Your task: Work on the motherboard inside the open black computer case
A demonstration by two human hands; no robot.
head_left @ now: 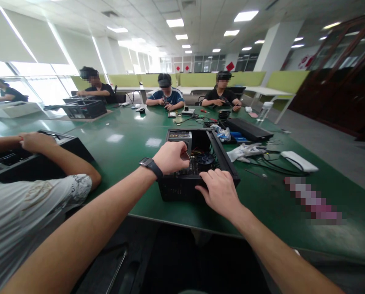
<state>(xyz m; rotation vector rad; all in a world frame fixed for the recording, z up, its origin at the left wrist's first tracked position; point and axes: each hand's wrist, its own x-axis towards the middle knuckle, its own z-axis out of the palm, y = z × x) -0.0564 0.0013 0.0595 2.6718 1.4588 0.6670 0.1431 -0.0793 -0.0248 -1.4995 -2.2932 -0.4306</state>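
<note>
A black computer case (182, 192) lies open side up on the green table before me. Inside it a round black cooling fan (205, 159) shows, and a power supply (179, 135) sits at the far left corner. My left hand (172, 157), with a watch on its wrist, reaches over the case's left side. Its fingers are pinched together near the power supply, and what they hold is too small to make out. My right hand (219, 188) grips the near rim of the case, fingers over the top edge and thumb on the outer wall.
White gloves (245, 152), black cables (274, 163) and a white power bank-like box (299, 161) lie to the right. Behind stands a flat black panel (246, 130). A co-worker's arm (56, 151) rests over another case (69, 157) at left. Other people sit across the table.
</note>
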